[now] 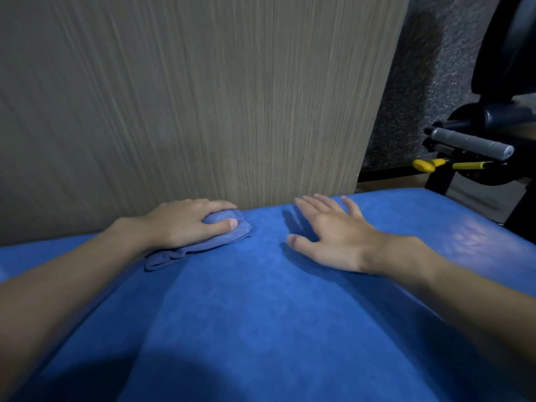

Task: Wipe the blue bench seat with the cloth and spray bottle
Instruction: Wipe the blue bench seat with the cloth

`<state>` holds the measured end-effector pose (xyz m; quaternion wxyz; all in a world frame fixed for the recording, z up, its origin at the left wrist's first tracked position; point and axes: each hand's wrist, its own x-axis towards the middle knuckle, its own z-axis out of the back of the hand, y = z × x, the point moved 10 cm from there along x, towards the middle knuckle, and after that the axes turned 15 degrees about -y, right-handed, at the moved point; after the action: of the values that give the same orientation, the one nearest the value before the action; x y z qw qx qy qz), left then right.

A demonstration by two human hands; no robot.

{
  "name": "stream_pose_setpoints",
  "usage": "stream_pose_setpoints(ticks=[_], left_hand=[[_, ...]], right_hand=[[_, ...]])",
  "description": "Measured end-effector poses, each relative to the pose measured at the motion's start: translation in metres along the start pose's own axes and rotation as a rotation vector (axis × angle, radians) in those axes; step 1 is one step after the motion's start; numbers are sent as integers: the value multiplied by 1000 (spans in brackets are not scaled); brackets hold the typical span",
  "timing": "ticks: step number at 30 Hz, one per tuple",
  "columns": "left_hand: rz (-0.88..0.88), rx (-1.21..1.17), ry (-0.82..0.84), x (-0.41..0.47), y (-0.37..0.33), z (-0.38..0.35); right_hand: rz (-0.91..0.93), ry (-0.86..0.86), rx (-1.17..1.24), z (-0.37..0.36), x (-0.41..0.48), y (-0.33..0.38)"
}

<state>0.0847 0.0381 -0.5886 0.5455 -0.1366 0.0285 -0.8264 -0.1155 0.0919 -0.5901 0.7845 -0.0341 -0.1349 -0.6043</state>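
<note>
Pressing the bunched cloth (200, 245) against the blue bench (261, 314) near its far edge, the left hand (185, 224) grips it and should sweep in overlapping strokes, while the right hand (327, 239) rests empty, fingers spread; no spray bottle shows.

A blue bench seat (261, 314) fills the lower view. At 9 o'clock, the left hand (185, 224) presses a bunched blue cloth (200, 245) onto it. At 3 o'clock, the right hand (333, 236) is spread, apparently resting on the seat. A wood-grain panel (188, 97) stands at 12 o'clock.
</note>
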Motion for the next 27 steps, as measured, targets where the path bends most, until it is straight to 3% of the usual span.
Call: stream_pose_setpoints(ticks=[2, 8, 15, 19, 27], left_hand=[[-1, 19, -13, 7, -8, -2], [-20, 39, -37, 21, -28, -9], [-18, 13, 0, -10, 25, 4], [0, 23, -10, -26, 51, 13], [-8, 50, -87, 0, 13, 5]], right_hand=[[9, 16, 88, -6, -1, 20], [21, 40, 29, -26, -4, 26], [-29, 42, -17, -20, 1, 32], [28, 14, 90, -20, 3, 81], [4, 30, 84, -32, 4, 94]])
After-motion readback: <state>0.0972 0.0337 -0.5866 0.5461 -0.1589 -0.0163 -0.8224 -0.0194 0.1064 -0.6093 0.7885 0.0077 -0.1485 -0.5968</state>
